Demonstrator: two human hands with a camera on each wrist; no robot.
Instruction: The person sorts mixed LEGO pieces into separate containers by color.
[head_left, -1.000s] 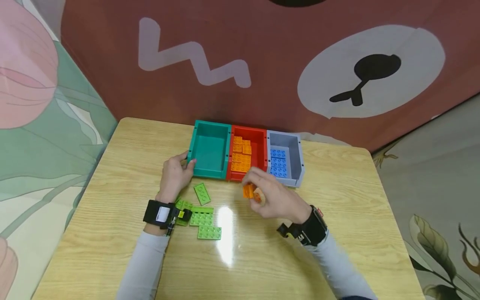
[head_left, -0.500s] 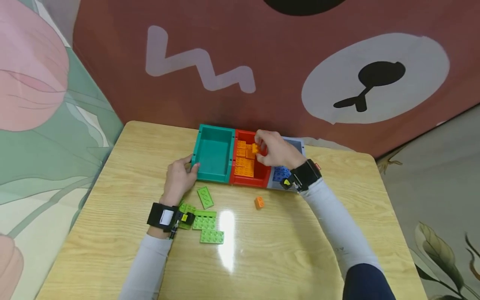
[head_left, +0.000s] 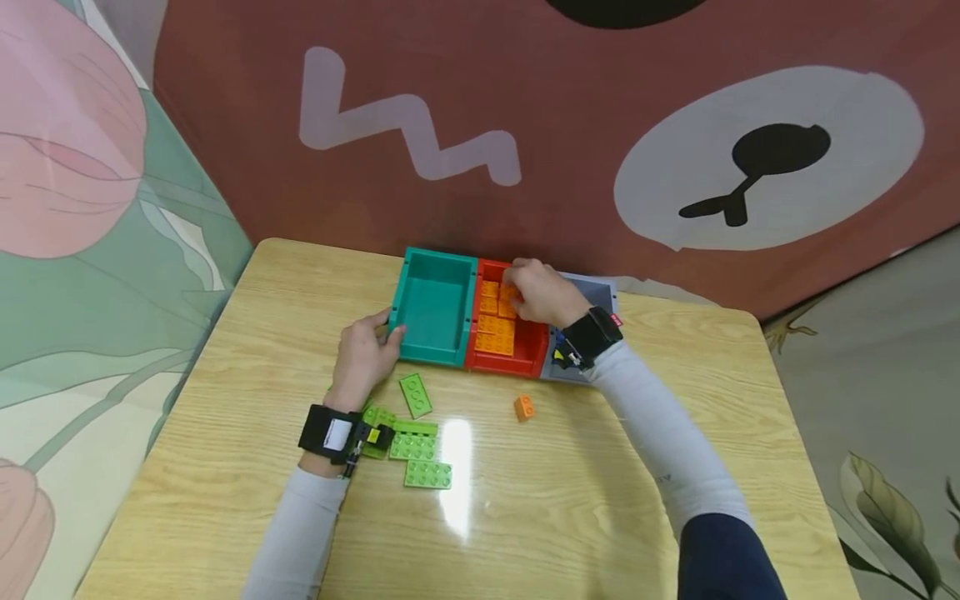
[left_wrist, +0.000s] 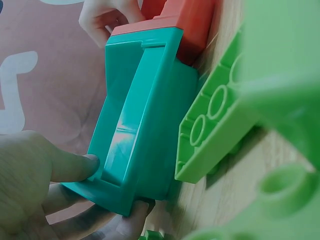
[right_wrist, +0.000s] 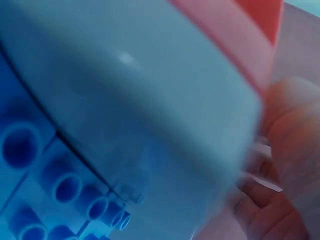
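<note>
gripping teal bin (head_left: 435, 304), left hand (head_left: 365, 357)

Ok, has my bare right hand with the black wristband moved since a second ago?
Yes, away from you: the right hand went from the near side of the red rectangular plastic bin to its far half.

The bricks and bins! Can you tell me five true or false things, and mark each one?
The left hand grips the teal bin. True.
Both hands grip the teal bin. False: the right hand is at the orange bricks in the red bin.
The red bin is between the teal bin and the gray bin. True.
All the bricks are inside bins. False: green bricks and one loose orange brick lie on the table.
Blue bricks are in the gray bin. True.
</note>
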